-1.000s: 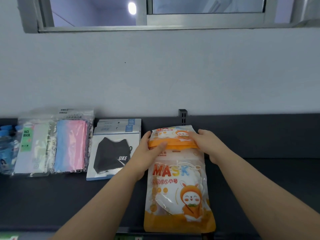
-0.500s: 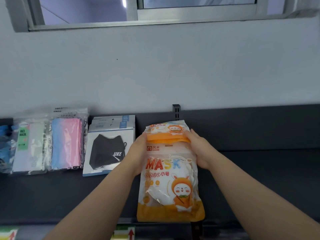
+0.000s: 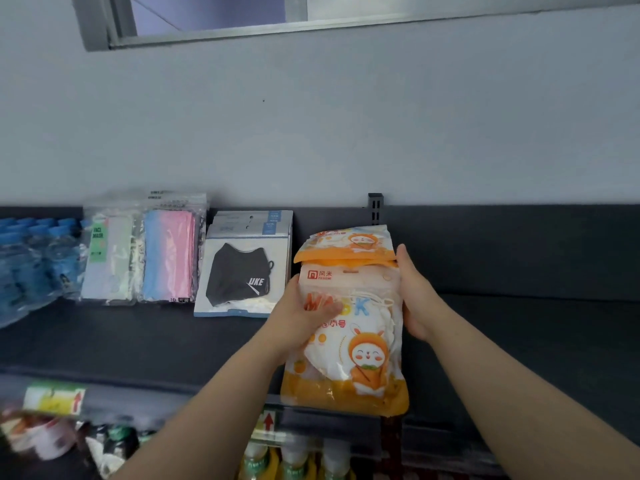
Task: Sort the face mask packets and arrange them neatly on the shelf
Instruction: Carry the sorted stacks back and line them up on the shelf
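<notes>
An orange and white mask packet [image 3: 356, 355] with a cartoon rabbit lies on the dark shelf [image 3: 519, 341]. A second orange packet [image 3: 346, 242] lies behind it, its top showing. My left hand [image 3: 304, 317] holds the front packet's left edge, thumb across the printed face. My right hand [image 3: 417, 296] grips its right edge. To the left sit a stack of black mask packets [image 3: 242, 268], a pink and blue mask packet [image 3: 171, 258] and a pale green mask packet [image 3: 107, 261].
Blue-capped water bottles [image 3: 31, 268] in plastic wrap fill the shelf's far left. A lower shelf holds bottles [image 3: 294, 459] and wrapped goods [image 3: 52, 431]. A grey wall and window frame rise behind. A black shelf bracket [image 3: 375, 200] stands behind the orange packets.
Both hands slid from the rear packet's top down to the front packet's sides. The camera tilted down, revealing the lower shelf.
</notes>
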